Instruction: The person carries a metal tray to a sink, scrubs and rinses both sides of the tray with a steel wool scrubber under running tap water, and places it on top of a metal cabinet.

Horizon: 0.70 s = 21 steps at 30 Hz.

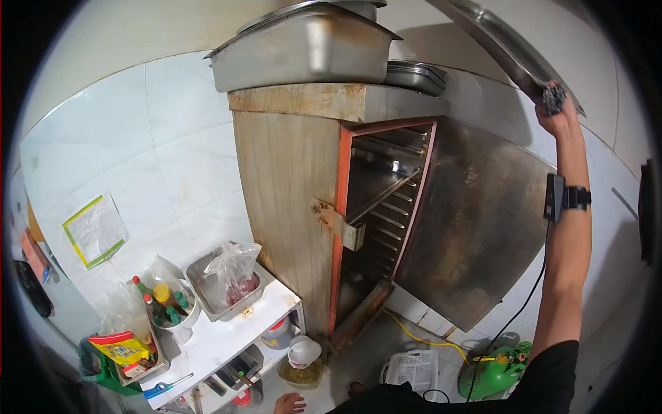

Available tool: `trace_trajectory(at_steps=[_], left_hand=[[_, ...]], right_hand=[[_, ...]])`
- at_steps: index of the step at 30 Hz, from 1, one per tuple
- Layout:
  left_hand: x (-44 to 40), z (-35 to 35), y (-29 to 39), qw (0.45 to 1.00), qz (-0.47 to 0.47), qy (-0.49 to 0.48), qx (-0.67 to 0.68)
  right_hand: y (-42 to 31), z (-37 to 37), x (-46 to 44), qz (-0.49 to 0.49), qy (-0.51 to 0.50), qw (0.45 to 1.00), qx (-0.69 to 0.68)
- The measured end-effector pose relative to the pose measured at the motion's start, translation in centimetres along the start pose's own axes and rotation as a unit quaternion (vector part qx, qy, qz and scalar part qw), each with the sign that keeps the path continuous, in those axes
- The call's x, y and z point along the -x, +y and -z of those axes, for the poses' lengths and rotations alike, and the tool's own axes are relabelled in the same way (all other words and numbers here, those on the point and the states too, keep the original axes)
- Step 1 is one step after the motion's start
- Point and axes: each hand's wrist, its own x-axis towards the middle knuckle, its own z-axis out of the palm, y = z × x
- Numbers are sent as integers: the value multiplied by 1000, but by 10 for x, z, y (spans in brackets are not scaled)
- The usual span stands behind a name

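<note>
High on the right, my right hand (557, 117) is closed at the edge of a long metal tray (507, 48), which is tilted and partly cut off by the top of the view. A steel wool scrubber (554, 96) is in that same hand, against the tray. A black device is strapped to the right wrist. At the bottom edge, my left hand (290, 403) hangs low with its fingers apart and nothing in it. Before me stands a tall metal steaming cabinet (289, 207), its door (476, 221) swung open to the right, with slatted rails and a tray inside.
A deep steel pan (303, 52) and stacked trays (416, 76) sit on top of the cabinet. At left, a white table (234, 331) holds a pan with bagged meat, bottles and packets. A white basket (412, 369), green gas cylinder (496, 376) and yellow hose (420, 336) lie low right.
</note>
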Motion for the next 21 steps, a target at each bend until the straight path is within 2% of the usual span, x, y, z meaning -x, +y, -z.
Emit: trace_trajectory(at_steps=[4, 7, 9, 12, 16, 19, 21], left_hand=[[4, -6, -4, 999, -7, 37, 34], [-2, -7, -10, 996, -9, 66, 62], [-9, -8, -10, 994, -17, 78, 74], [-25, -11, -14, 992, -39, 89, 80], [-39, -24, -5, 990, -32, 109, 85], [-42, -36, 0, 987, -33, 120, 100], [-41, -42, 1, 985, -29, 131, 105]], right_hand=[[11, -12, -51, -91, 76, 992, 54], [30, -10, -81, -53, 90, 990, 94], [41, 0, -107, -7, 109, 992, 62], [44, 16, -146, -69, 46, 996, 33], [67, 0, -166, -86, 60, 985, 135], [85, -9, -185, -110, 97, 981, 127], [95, -10, -201, -117, 76, 979, 151]])
